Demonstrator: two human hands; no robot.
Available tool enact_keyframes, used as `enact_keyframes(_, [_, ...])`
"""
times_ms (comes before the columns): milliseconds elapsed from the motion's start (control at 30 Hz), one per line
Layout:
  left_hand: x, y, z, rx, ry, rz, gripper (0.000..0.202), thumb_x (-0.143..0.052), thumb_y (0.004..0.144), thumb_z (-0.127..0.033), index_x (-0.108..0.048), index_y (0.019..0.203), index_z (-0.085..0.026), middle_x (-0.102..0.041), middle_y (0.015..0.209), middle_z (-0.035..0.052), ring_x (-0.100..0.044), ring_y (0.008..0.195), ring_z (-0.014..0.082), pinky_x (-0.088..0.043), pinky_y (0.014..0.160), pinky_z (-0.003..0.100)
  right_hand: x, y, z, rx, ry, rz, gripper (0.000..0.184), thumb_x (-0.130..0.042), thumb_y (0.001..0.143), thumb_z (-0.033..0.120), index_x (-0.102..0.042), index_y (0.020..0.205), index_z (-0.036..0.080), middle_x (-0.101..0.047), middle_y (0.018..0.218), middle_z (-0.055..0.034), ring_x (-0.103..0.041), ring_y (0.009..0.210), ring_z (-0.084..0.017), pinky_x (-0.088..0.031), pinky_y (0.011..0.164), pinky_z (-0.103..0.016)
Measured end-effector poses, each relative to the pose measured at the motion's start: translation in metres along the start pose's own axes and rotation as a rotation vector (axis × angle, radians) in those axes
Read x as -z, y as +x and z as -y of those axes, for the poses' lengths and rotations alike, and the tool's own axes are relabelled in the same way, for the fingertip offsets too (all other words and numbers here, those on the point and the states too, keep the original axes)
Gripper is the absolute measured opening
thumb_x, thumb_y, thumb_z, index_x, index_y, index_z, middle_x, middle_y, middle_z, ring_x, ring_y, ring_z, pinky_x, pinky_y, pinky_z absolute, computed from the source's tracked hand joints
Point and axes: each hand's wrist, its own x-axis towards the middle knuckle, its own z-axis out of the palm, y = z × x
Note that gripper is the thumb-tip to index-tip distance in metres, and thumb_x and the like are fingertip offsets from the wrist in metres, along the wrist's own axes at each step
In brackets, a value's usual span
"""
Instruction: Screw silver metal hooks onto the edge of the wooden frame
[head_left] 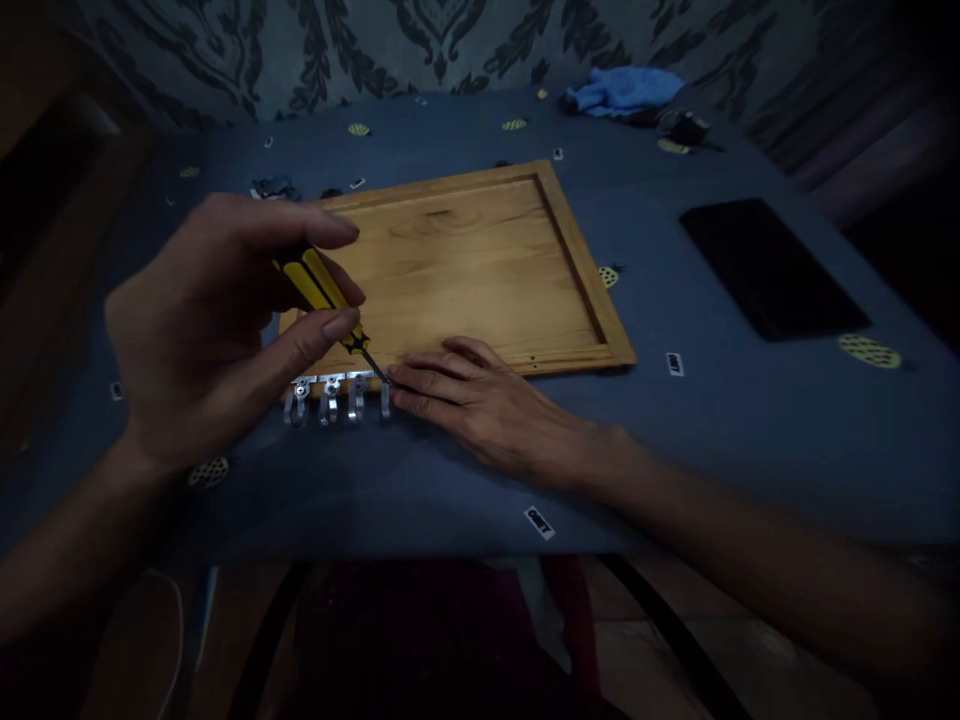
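A yellow and black screwdriver (322, 290) is gripped in my left hand (225, 310), between thumb and fingers. Its shaft slants down to the right, and the tip meets a metal hook (385, 398) on the near edge of a wooden tray-like panel (450, 270) with a raised rim. My right hand (480, 410) lies flat with fingers stretched over that edge, fingertips beside the same hook and partly hiding it. To the left, several more metal hooks (330, 398) sit in a row along the edge, with screw heads showing on some.
A dark blue patterned cloth (720, 430) covers the table. On the right lies a black tablet-like slab (772, 268). A blue rag (626, 90) and a small dark object (686, 127) are at the back right. Small dark items (276, 188) lie behind my left hand.
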Motion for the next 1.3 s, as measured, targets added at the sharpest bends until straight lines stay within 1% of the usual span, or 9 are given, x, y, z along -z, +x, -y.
enact_keyframes(233, [0.001, 0.000, 0.004, -0.064, 0.038, 0.024, 0.057, -0.079, 0.084, -0.016, -0.064, 0.134, -0.037, -0.072, 0.117, 0.0009, -0.076, 0.086, 0.0200, -0.071, 0.069, 0.035, 0.000, 0.000, 0.000, 0.006, -0.016, 0.009, 0.045, -0.044, 0.103, 0.010, -0.053, 0.146, 0.017, -0.057, 0.152, -0.0095, -0.046, 0.145, -0.025, -0.034, 0.117, -0.050])
enact_keyframes(333, [0.001, -0.001, 0.002, -0.081, 0.032, 0.030, 0.058, -0.077, 0.084, -0.014, -0.063, 0.136, -0.036, -0.071, 0.114, 0.0009, -0.076, 0.086, 0.0187, -0.071, 0.070, 0.034, 0.000, 0.001, 0.000, 0.010, -0.015, 0.002, 0.044, -0.043, 0.103, 0.011, -0.053, 0.146, 0.015, -0.057, 0.152, -0.0102, -0.046, 0.145, -0.026, -0.034, 0.117, -0.050])
enact_keyframes(467, [0.001, -0.003, 0.003, -0.012, 0.040, -0.011, 0.055, -0.081, 0.081, -0.017, -0.067, 0.131, -0.036, -0.072, 0.108, 0.0008, -0.076, 0.086, 0.0192, -0.071, 0.070, 0.034, 0.000, 0.001, 0.000, 0.004, 0.003, 0.010, 0.044, -0.044, 0.103, 0.011, -0.053, 0.146, 0.015, -0.055, 0.153, -0.0118, -0.046, 0.146, -0.027, -0.034, 0.118, -0.053])
enact_keyframes(600, [0.004, -0.007, 0.005, -0.052, 0.136, -0.006, 0.064, -0.089, 0.072, -0.025, -0.067, 0.130, -0.037, -0.075, 0.106, -0.0015, -0.076, 0.082, 0.0216, -0.068, 0.064, 0.037, 0.000, 0.001, -0.001, 0.003, 0.008, 0.011, 0.044, -0.045, 0.103, 0.012, -0.054, 0.146, 0.016, -0.055, 0.153, -0.0119, -0.047, 0.145, -0.026, -0.035, 0.117, -0.053])
enact_keyframes(733, [0.007, -0.005, -0.001, 0.031, 0.160, 0.050, 0.054, -0.085, 0.076, -0.026, -0.069, 0.125, -0.039, -0.078, 0.101, -0.0016, -0.076, 0.081, 0.0238, -0.064, 0.066, 0.040, 0.000, 0.001, -0.001, 0.010, 0.002, 0.003, 0.042, -0.045, 0.104, 0.013, -0.054, 0.145, 0.015, -0.056, 0.152, -0.0118, -0.048, 0.144, -0.027, -0.035, 0.117, -0.053])
enact_keyframes(800, [0.007, -0.003, -0.003, 0.032, 0.161, 0.060, 0.050, -0.085, 0.077, -0.026, -0.069, 0.123, -0.040, -0.078, 0.099, -0.0018, -0.075, 0.079, 0.0236, -0.063, 0.066, 0.041, 0.000, 0.001, 0.000, 0.006, 0.002, 0.001, 0.042, -0.045, 0.104, 0.013, -0.054, 0.145, 0.015, -0.056, 0.152, -0.0112, -0.048, 0.144, -0.027, -0.035, 0.117, -0.053])
enact_keyframes(967, [0.005, -0.003, 0.003, -0.074, 0.181, 0.051, 0.057, -0.084, 0.077, -0.025, -0.066, 0.129, -0.039, -0.077, 0.103, 0.0000, -0.075, 0.079, 0.0231, -0.060, 0.065, 0.040, 0.002, 0.002, 0.000, -0.007, 0.007, 0.025, 0.043, -0.044, 0.105, 0.014, -0.052, 0.147, 0.016, -0.053, 0.155, -0.0103, -0.046, 0.146, -0.027, -0.034, 0.118, -0.053])
enact_keyframes(1167, [0.000, -0.003, 0.008, -0.174, 0.254, -0.005, 0.060, -0.083, 0.080, -0.027, -0.062, 0.136, -0.038, -0.074, 0.101, -0.0001, -0.069, 0.079, 0.0181, -0.057, 0.057, 0.030, 0.002, 0.001, 0.001, -0.003, 0.008, 0.023, 0.044, -0.046, 0.103, 0.012, -0.053, 0.146, 0.015, -0.053, 0.155, -0.0109, -0.046, 0.146, -0.027, -0.036, 0.118, -0.053])
enact_keyframes(1300, [-0.002, -0.002, -0.001, -0.172, 0.257, -0.011, 0.056, -0.077, 0.087, -0.025, -0.061, 0.139, -0.040, -0.075, 0.111, -0.0020, -0.073, 0.094, 0.0196, -0.061, 0.073, 0.034, 0.000, 0.001, 0.000, -0.009, 0.005, 0.022, 0.043, -0.046, 0.103, 0.013, -0.054, 0.146, 0.016, -0.053, 0.155, -0.0101, -0.046, 0.146, -0.026, -0.034, 0.118, -0.053])
